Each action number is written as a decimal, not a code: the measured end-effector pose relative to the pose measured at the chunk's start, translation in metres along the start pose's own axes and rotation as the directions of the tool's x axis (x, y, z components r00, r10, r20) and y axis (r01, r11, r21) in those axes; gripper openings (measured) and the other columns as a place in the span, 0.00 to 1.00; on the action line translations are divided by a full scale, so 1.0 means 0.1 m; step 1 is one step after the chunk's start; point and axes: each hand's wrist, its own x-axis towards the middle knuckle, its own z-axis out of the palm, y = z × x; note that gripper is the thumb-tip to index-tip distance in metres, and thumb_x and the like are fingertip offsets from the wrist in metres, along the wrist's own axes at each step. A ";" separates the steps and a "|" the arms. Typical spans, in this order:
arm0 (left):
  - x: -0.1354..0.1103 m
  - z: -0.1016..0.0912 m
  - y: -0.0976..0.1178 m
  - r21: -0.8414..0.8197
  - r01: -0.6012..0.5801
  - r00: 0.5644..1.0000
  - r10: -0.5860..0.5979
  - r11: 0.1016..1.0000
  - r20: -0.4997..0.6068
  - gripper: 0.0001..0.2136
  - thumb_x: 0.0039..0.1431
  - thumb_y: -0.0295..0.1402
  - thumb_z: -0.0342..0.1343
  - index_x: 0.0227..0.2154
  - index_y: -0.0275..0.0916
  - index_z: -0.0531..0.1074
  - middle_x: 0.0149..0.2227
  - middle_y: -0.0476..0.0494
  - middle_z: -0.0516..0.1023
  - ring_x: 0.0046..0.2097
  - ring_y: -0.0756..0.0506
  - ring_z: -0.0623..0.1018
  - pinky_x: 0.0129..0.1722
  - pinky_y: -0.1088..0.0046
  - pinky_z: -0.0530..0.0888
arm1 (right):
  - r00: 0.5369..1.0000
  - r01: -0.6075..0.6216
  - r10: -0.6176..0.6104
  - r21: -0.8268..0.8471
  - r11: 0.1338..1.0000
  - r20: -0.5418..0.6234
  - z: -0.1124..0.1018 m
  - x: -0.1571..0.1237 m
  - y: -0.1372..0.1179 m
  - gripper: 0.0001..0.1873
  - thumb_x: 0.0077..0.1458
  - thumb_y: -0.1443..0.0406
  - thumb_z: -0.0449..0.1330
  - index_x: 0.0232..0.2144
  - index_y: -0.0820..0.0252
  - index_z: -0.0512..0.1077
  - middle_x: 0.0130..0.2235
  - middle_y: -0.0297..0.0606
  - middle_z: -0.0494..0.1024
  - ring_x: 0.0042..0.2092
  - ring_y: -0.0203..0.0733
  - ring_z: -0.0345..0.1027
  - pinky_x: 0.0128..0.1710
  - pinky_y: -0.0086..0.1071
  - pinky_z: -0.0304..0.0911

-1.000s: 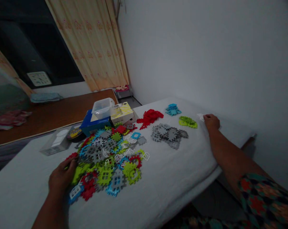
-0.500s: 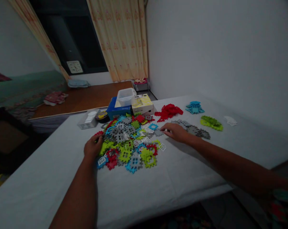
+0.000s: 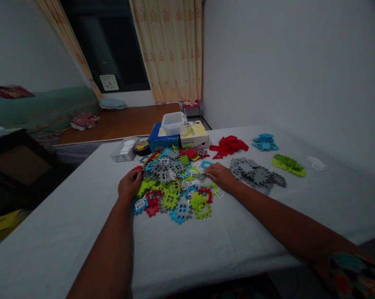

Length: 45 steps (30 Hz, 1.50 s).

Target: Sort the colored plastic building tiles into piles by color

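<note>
A mixed heap of plastic interlocking building pieces, toothed squares and rings in green, red, blue and grey, lies on the table before me. At its left edge is my left hand, fingers curled against the heap; anything between them is hidden. My right hand reaches the heap's right side, thumb and fingertips pinched together beside small white window-shaped pieces and a blue ring piece. What that pinch holds, if anything, is too small to make out. To its right spreads a pile of grey pieces.
Farther out lie single-colour piles: red pieces, blue pieces, green pieces and white pieces. Behind the heap stand a blue box, a yellow box, a clear tub, a clear case and a tape roll.
The view has swung slightly left. My right hand has moved left relative to the grey pile, onto the heap's right edge. My left hand stays at the heap's left edge.
</note>
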 end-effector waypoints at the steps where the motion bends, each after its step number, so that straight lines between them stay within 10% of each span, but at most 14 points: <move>1: 0.00 0.00 0.00 0.007 -0.003 1.000 0.003 1.000 -0.001 0.17 0.62 0.42 0.50 0.47 0.46 0.79 0.51 0.46 0.80 0.50 0.41 0.78 0.46 0.69 0.74 | 0.999 -0.013 0.015 0.042 0.999 -0.044 0.00 0.00 0.00 0.15 0.66 0.60 0.53 0.45 0.56 0.78 0.45 0.44 0.79 0.48 0.46 0.68 0.50 0.38 0.64; 13: -0.02 -0.05 0.04 -0.015 0.033 0.999 -0.033 0.999 0.011 0.18 0.61 0.43 0.49 0.46 0.46 0.79 0.50 0.45 0.80 0.49 0.40 0.78 0.46 0.68 0.74 | 0.949 -0.161 0.281 0.554 0.817 -0.139 -0.03 0.02 -0.01 0.10 0.55 0.61 0.60 0.37 0.59 0.76 0.35 0.38 0.81 0.37 0.41 0.74 0.40 0.34 0.68; 21: 0.03 -0.07 0.01 0.007 0.049 0.998 -0.049 0.999 0.032 0.18 0.61 0.44 0.49 0.46 0.47 0.79 0.50 0.44 0.80 0.47 0.38 0.79 0.42 0.65 0.76 | 0.894 -0.140 0.311 0.458 0.878 -0.323 -0.88 -0.19 0.56 0.15 0.55 0.54 0.61 0.36 0.58 0.77 0.36 0.38 0.81 0.37 0.41 0.73 0.40 0.34 0.67; 23: 0.05 -0.08 0.02 0.032 0.079 0.995 -0.081 0.996 0.049 0.19 0.61 0.45 0.49 0.48 0.47 0.79 0.51 0.44 0.80 0.48 0.37 0.79 0.43 0.64 0.76 | 0.780 -0.235 0.439 0.442 0.866 -0.445 -1.14 -0.40 1.04 0.17 0.53 0.53 0.62 0.37 0.59 0.76 0.37 0.40 0.80 0.38 0.43 0.73 0.42 0.36 0.68; 29: 0.08 -0.11 0.04 0.101 0.120 0.985 -0.131 0.988 0.109 0.22 0.61 0.47 0.49 0.53 0.44 0.76 0.54 0.41 0.77 0.52 0.35 0.77 0.47 0.60 0.75 | 0.189 -0.778 0.669 0.306 0.548 -0.719 -1.65 -1.56 2.35 0.14 0.52 0.59 0.59 0.36 0.62 0.76 0.36 0.46 0.79 0.39 0.47 0.72 0.45 0.42 0.66; 34: 0.14 -0.09 -0.03 0.114 0.090 0.987 -0.103 0.989 0.121 0.24 0.61 0.48 0.47 0.54 0.43 0.75 0.54 0.37 0.77 0.52 0.33 0.77 0.47 0.59 0.75 | 0.004 -0.917 0.783 0.310 0.251 -0.622 -1.58 -2.13 2.62 0.12 0.51 0.61 0.59 0.37 0.60 0.78 0.38 0.46 0.79 0.41 0.51 0.71 0.44 0.43 0.65; 41: 0.18 -0.06 -0.06 0.159 0.132 0.984 -0.148 0.978 0.095 0.24 0.61 0.49 0.48 0.53 0.44 0.76 0.51 0.36 0.79 0.49 0.32 0.79 0.43 0.57 0.76 | -0.054 -0.918 0.758 0.332 0.219 -0.650 -1.52 -2.14 2.58 0.16 0.54 0.65 0.54 0.42 0.60 0.77 0.42 0.48 0.78 0.44 0.51 0.71 0.45 0.43 0.65; 45: 0.13 -0.06 -0.03 0.085 0.093 0.993 -0.099 0.992 0.070 0.22 0.61 0.46 0.50 0.51 0.43 0.77 0.52 0.39 0.79 0.50 0.34 0.78 0.44 0.60 0.76 | 0.103 -0.864 0.620 0.239 0.444 -0.778 -1.57 -1.89 2.38 0.20 0.55 0.68 0.49 0.45 0.65 0.75 0.46 0.51 0.77 0.48 0.49 0.69 0.51 0.42 0.63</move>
